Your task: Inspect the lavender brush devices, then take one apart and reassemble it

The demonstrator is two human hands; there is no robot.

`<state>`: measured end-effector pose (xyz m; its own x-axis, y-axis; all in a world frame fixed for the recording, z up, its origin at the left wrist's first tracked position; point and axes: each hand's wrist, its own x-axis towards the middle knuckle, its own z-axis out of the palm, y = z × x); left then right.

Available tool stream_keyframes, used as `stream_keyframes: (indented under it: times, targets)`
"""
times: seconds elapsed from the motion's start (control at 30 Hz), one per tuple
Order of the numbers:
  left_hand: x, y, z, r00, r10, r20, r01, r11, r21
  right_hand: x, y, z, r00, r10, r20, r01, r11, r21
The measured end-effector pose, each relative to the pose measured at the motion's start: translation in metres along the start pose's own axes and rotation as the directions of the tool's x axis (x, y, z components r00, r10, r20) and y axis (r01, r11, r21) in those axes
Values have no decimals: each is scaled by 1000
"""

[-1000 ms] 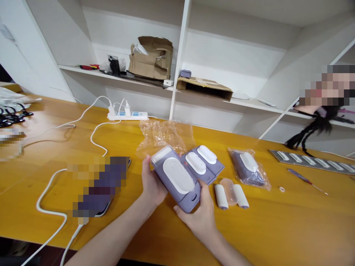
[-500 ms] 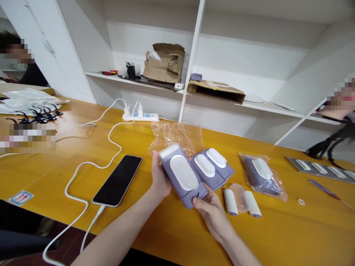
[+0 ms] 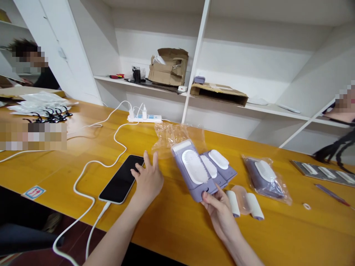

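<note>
My right hand (image 3: pixel 219 207) grips the lower end of a flat purple case (image 3: pixel 183 157) with a white oval pad (image 3: pixel 195 167) on its face. The case is tilted above the table. Behind it, partly covered, lie two similar purple cases (image 3: pixel 227 173), their white ovals facing up. My left hand (image 3: pixel 148 175) is empty, fingers spread, just over the right edge of a dark-screened phone (image 3: pixel 119 181); whether it touches the phone I cannot tell. Beside my right hand rest two white rollers (image 3: pixel 255 207) with a translucent pinkish piece (image 3: pixel 240 199) between them.
A bagged purple case (image 3: pixel 264 177) lies at right, near a small white ring (image 3: pixel 306 206) and a metal strip (image 3: pixel 324 171). Crumpled clear plastic (image 3: pixel 172 135) sits behind my hands. A white cable (image 3: pixel 83 177) runs from the phone. Shelves hold cardboard boxes (image 3: pixel 169 68). People appear at both sides.
My left hand has let go of the purple case and moved left to the phone, fingers spreading. My right hand still holds the case. The view has shifted slightly.
</note>
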<state>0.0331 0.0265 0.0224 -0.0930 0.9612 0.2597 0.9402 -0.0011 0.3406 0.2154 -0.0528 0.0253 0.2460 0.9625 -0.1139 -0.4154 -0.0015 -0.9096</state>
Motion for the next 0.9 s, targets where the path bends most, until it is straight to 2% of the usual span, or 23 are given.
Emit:
stream_keyframes:
  times: [0.1,0.2,0.27,0.33,0.37,0.4,0.47,0.53,0.6,0.67,0.77,0.83,0.9]
  targets:
    - [4,-1,2,999,-8,33,7,1000,17,0,2,-1,999,36,-26,-36,999,31]
    - [7,-1,0,999,-24,26,26,998,-65,-1,3,-1,998,58,-31,-56,996,66]
    - [8,0,-2,999,-19,-31,13,982,-188,-1,2,0,998,61,-24,-59,996,73]
    - [7,4,-3,993,28,-119,-75,909,-411,-2,1,1,998,55,-18,-54,997,56]
    - [6,6,-3,986,50,-160,-133,818,-560,-3,0,2,999,52,-15,-51,998,41]
    - [5,10,-3,981,55,-186,-173,683,-710,-4,0,3,999,49,-10,-49,998,27]
    - [3,16,-4,987,10,-162,-157,329,-931,-4,0,5,999,48,15,-48,999,11]
    - [4,20,-4,999,-40,1,0,-19,-1000,-5,1,6,997,49,59,-50,999,1]
    - [6,22,-4,980,9,199,195,-269,-943,-5,3,7,994,56,92,-55,998,-9]
    - [9,23,-4,938,93,334,343,-395,-852,-4,5,6,993,73,98,-72,997,-15]
    - [10,24,-2,881,164,444,466,-466,-753,-4,10,6,990,94,106,-94,996,-11]
    - [6,26,0,846,243,474,528,-504,-684,-4,13,7,987,99,124,-98,995,-21]
    - [2,29,1,834,322,449,551,-538,-638,-4,17,7,982,108,154,-103,994,-40]
